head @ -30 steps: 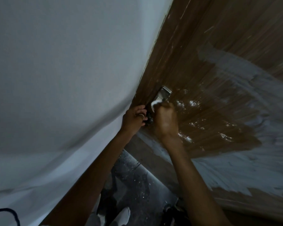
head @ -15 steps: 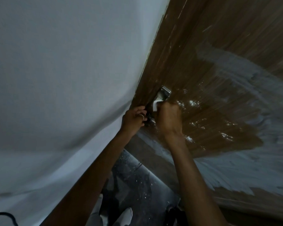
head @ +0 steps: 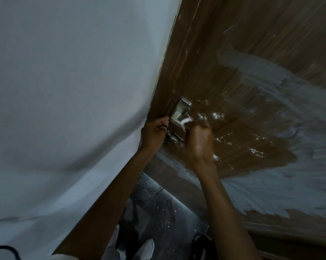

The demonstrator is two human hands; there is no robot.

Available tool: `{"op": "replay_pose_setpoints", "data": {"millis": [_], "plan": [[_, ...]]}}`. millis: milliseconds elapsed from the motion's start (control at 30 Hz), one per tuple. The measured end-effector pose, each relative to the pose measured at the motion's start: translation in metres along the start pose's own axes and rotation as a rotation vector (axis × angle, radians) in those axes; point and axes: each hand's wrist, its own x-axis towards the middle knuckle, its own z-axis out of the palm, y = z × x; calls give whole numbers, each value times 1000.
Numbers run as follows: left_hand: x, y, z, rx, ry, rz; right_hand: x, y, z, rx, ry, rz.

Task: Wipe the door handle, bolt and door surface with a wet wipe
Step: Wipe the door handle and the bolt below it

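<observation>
A brown wooden door (head: pixel 252 44) smeared with white paint fills the right side. A silver metal door handle (head: pixel 181 111) is mounted near its left edge, with a dark bolt (head: pixel 174 138) just below it. My right hand (head: pixel 199 145) is closed around a white wet wipe (head: pixel 186 122), pressed against the lower end of the handle. My left hand (head: pixel 153 135), with a ring on one finger, grips the door's edge beside the bolt. Most of the wipe is hidden inside my fist.
A white wall (head: pixel 74 91) takes up the left half, meeting the door edge. Below lies a dark speckled floor (head: pixel 158 212). White paint patches (head: pixel 289 175) cover the door's lower right. A black cable (head: pixel 6 249) curls at the bottom left.
My right hand has shifted slightly right and down along the handle, so more of the silver handle shows. The left hand stays on the door edge.
</observation>
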Motion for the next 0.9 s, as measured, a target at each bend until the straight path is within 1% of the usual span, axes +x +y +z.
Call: {"op": "replay_pose_setpoints", "data": {"millis": [67, 133, 167, 300, 367, 400, 467, 500, 533, 600, 667, 733, 833, 900], "plan": [[1, 2, 5, 95, 17, 63, 16, -12, 3, 42, 2, -95], [2, 3, 8, 190, 44, 115, 20, -15, 10, 71, -23, -123], [4, 2, 8, 198, 59, 118, 16, -13, 13, 68, -33, -122], [8, 0, 8, 161, 88, 100, -18, 19, -4, 68, -5, 4], [9, 1, 11, 112, 80, 94, -17, 29, -6, 14, -16, 85], [11, 1, 11, 77, 71, 83, -12, 23, -6, -7, 3, 62], [15, 5, 13, 57, 48, 72, 5, 4, 3, 61, 26, -65], [17, 7, 12, 71, 49, 70, 12, -6, 10, 99, 11, -116], [19, 8, 11, 82, 48, 71, 17, -12, 15, 114, -15, -128], [21, 7, 9, 93, 24, 71, 19, -7, 19, 99, -49, -74], [22, 6, 6, 103, -10, 65, 2, 12, 13, 87, 6, -32], [21, 6, 4, 95, -30, 62, -19, 31, 1, -9, 35, -42], [19, 8, 4, 70, -43, 49, -17, 35, -3, -47, 57, -14], [16, 9, 3, 55, -56, 46, -3, 14, 5, -43, 37, -102]]}}
